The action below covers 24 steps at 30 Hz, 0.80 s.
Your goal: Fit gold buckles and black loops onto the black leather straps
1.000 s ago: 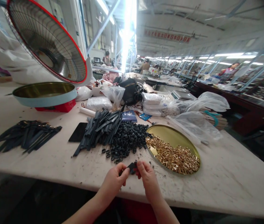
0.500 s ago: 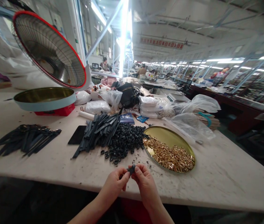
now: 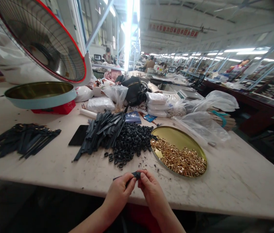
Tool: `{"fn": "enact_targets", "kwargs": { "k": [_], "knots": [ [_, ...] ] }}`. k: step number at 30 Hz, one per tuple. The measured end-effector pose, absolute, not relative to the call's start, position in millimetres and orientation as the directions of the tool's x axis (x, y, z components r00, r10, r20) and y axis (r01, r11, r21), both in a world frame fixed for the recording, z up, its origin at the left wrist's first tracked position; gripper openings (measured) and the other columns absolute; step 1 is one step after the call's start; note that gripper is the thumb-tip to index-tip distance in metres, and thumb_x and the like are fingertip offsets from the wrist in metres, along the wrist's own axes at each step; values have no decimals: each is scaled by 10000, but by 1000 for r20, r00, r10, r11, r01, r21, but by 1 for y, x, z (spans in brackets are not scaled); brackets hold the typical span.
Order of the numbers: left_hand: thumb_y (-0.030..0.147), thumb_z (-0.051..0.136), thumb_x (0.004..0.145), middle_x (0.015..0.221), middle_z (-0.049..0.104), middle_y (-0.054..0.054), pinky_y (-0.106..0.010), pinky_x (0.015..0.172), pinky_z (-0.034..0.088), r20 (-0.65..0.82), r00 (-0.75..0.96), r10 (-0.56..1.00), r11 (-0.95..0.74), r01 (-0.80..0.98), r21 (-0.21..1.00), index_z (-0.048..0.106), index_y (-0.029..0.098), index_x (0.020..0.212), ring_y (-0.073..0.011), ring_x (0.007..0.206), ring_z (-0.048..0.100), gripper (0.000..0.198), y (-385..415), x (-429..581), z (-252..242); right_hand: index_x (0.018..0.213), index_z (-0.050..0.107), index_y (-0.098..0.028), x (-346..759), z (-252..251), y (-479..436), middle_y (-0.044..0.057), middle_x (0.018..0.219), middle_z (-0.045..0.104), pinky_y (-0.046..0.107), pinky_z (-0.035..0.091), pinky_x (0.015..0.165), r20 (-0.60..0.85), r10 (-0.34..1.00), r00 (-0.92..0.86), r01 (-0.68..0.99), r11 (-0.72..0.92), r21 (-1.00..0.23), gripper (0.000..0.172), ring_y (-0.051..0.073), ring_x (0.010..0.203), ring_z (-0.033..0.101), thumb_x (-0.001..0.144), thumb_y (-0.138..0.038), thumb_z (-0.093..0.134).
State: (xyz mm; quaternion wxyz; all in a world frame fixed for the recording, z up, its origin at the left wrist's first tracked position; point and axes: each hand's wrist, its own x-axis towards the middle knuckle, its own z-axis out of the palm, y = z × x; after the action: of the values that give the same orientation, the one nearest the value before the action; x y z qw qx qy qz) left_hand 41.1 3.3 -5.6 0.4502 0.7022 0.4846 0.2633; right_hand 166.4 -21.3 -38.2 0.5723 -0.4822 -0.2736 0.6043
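Note:
A dark strap (image 3: 136, 175) is pinched between my two hands at the table's front edge. My left hand (image 3: 121, 189) is closed around it, with part of the strap poking out on its far left side. The fingertips of my right hand (image 3: 151, 191) are closed on the strap's other end. Whether a small loop or metal piece sits there is hidden by the fingers. Beyond my hands lie a heap of small black loops (image 3: 133, 142) and a pile of loose dark straps (image 3: 103, 131). Gold buckle-like pieces (image 3: 180, 159) fill the front of a round gold tray (image 3: 187, 137).
More straps with gold pieces (image 3: 24, 139) lie at left. Behind them a round tin (image 3: 42, 103) rests on a red base, under a red-rimmed fan-like heater (image 3: 54, 48). A black flat pad (image 3: 78, 135), plastic bags (image 3: 200, 126) and a black bag (image 3: 134, 90) stand farther back.
My head view has shifted slightly, so the table things sit higher in the picture. More of the strap now shows to the left of my left hand. Both hands keep hold of it.

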Motion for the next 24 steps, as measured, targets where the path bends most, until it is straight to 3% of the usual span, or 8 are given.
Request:
{"fn": "enact_targets", "kwargs": {
  "k": [4,7,9,13,17,21,24],
  "knots": [
    [308,370,836,649,533,8,-212,569,343,-99,421,901,-98,422,902,521,175,698,-124,616,485,244,10,42,-5,822,614,-188,163,-39,-18,8,750,584,261,411,651,-271,956,110,-493,-184,-850,208,124,649,494,716,-366,625],
    [203,393,794,709,566,12,-213,599,369,-125,484,866,-60,349,935,514,177,891,-119,641,503,157,18,39,-4,824,614,-184,166,-34,-14,-5,724,584,260,405,691,-232,957,177,-350,-159,-923,201,130,681,503,727,-360,616],
    [145,393,757,731,581,18,-217,614,385,-147,505,851,-19,308,951,454,178,1018,-115,646,515,270,22,36,-4,811,612,-181,168,-32,-11,-4,722,598,262,405,697,-201,964,172,-264,-152,-953,204,140,696,518,729,-368,610],
    [179,388,769,715,590,19,-218,571,396,-195,483,854,59,281,958,399,170,1031,-108,593,511,262,29,33,-8,805,612,-180,167,-32,-8,10,712,605,272,415,656,-166,977,136,-208,-136,-969,243,156,682,524,712,-404,616],
    [250,436,780,670,589,33,-210,520,375,-234,487,842,90,301,949,394,178,996,-105,543,497,232,32,29,-10,759,623,-183,167,-30,-10,24,682,578,284,411,655,-204,971,128,-342,-150,-928,373,150,654,492,813,-495,426],
    [268,479,761,644,575,41,-208,540,361,-239,463,853,53,380,924,420,181,960,-113,571,506,225,31,26,-4,734,602,-198,166,-24,-13,-1,695,563,240,386,602,-289,957,19,-428,-254,-868,214,120,613,458,750,-409,577],
    [292,488,754,638,563,36,-211,545,344,-237,430,871,-14,505,863,463,184,924,-125,588,510,203,27,24,2,849,619,-195,165,-21,-18,5,762,580,216,376,574,-361,929,-78,-460,-355,-814,238,101,599,458,716,-393,624]
  ]
}}
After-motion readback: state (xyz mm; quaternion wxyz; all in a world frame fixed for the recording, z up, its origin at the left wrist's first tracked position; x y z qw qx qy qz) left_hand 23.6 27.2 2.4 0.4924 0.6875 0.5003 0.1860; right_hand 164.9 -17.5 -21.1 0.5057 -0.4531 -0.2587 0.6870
